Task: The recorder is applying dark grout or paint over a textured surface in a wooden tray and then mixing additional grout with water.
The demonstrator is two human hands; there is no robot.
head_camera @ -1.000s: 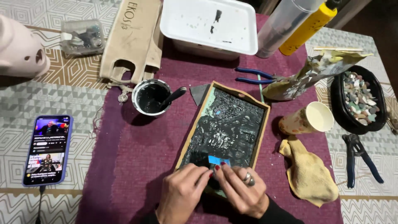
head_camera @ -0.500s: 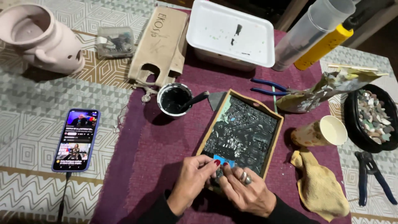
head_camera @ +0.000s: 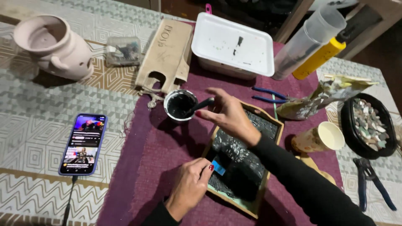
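The left hand (head_camera: 190,186) pinches a small blue card (head_camera: 217,167) against the grout-blackened tray (head_camera: 242,157). At its eleven o'clock, the right hand (head_camera: 228,115), fingers loose and empty, reaches toward the black cup's (head_camera: 180,106) stirrer (head_camera: 199,105).

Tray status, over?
Left hand pinching blue card on tray. Right hand at spoon in black cup. Nothing in the way.

Wet glossy black grout (head_camera: 245,152) in a matt wooden tray (head_camera: 271,161) on coarse purple woven cloth (head_camera: 155,155)
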